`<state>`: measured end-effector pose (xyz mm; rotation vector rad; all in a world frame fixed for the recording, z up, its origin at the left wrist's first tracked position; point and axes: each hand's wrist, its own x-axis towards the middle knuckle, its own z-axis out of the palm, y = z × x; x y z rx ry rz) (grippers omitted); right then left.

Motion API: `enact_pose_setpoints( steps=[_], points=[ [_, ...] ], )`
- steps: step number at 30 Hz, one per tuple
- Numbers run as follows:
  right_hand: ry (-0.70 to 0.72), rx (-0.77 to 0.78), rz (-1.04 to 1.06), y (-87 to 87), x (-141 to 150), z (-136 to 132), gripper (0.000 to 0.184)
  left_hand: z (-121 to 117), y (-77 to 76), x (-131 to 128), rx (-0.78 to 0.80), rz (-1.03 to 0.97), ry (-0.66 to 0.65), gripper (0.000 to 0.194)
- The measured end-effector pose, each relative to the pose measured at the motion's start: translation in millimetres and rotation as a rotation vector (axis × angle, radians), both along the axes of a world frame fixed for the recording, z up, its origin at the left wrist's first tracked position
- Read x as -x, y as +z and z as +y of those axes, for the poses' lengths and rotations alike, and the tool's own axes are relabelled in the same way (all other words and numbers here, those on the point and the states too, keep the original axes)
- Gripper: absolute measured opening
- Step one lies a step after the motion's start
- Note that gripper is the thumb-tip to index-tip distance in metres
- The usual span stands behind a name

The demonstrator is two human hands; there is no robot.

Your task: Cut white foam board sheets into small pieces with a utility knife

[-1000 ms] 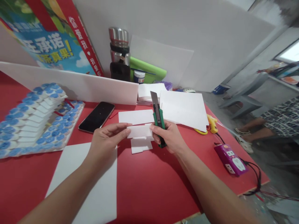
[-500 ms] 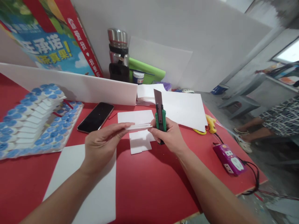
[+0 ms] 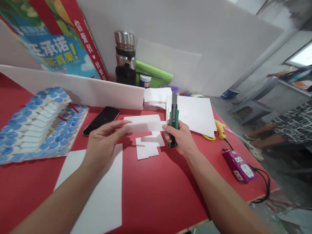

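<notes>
My left hand (image 3: 104, 139) pinches the left end of a white foam board strip (image 3: 138, 126), held above the table. A faint step near its middle hints at two overlapping pieces. My right hand (image 3: 179, 135) is closed around a green and black utility knife (image 3: 174, 120), its blade pointing up and away. The thumb and fingertips of that same hand also grip the strip's right end. Below the strip, small white foam board pieces (image 3: 146, 149) lie on the red table (image 3: 146, 195). Another white rectangle (image 3: 156, 117) lies just behind the strip, partly covered by it.
Left of my hands are a black phone (image 3: 102, 118) and a model staircase edged with blue discs (image 3: 56, 123). A large white sheet (image 3: 104, 195) lies under my left forearm. To the right are a yellow glue gun (image 3: 220, 129) and a purple power box (image 3: 239, 165) with cables.
The strip has turned from edge-on to show its broad face. My right hand, with the knife, has shifted slightly right, and the knife stands more upright.
</notes>
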<state>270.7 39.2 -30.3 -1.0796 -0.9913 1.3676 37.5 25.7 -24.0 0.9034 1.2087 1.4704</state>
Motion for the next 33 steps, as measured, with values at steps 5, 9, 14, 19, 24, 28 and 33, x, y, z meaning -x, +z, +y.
enact_pose_setpoints(
  steps=[5,9,14,19,24,28,33],
  points=[
    [0.124,-0.016,0.007,1.3,6,-6,0.036,-10,5.2,-10,0.007,0.140,-0.083,0.031],
    [0.181,-0.010,-0.020,2.9,8,-9,0.038,-11,5.1,-14,0.092,0.035,-0.055,0.036],
    [0.192,-0.009,-0.034,3.0,8,-9,0.035,-10,-1.9,-11,0.093,0.018,-0.086,0.038],
    [0.225,0.014,-0.069,0.9,10,-10,0.037,-8,-8.5,-9,0.096,0.033,-0.128,0.041],
    [0.228,0.019,-0.059,-2.0,11,-10,0.038,-8,-4.9,-10,0.078,0.078,-0.106,0.038],
    [0.217,0.004,-0.084,0.5,12,-11,0.039,-11,1.0,-13,0.042,0.127,-0.047,0.033],
    [0.220,0.001,-0.138,3.5,11,-12,0.034,-14,0.5,-15,0.031,0.145,-0.131,0.034]
  ],
)
